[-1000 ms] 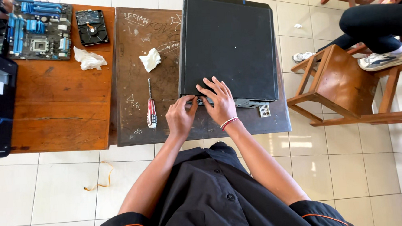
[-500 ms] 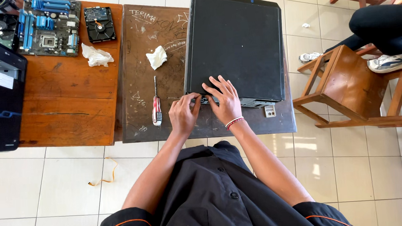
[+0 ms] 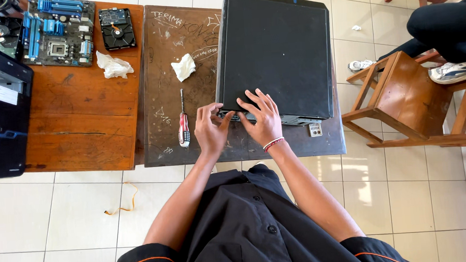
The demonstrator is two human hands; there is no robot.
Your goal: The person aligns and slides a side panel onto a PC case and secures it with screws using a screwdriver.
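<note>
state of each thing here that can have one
computer case: lying flat on the dark table, side panel on
left hand: fingers at the case's near edge
right hand: flat on the panel
screwdriver: lying loose, untouched
motherboard: bare, on the wooden table
hard drive: opened

The person wears a black button-front shirt with short sleeves edged in a thin orange stripe and a yellow emblem on the chest. A red-and-white bracelet circles the wrist of the right hand (image 3: 263, 121); the left hand (image 3: 210, 131) is bare.
</note>
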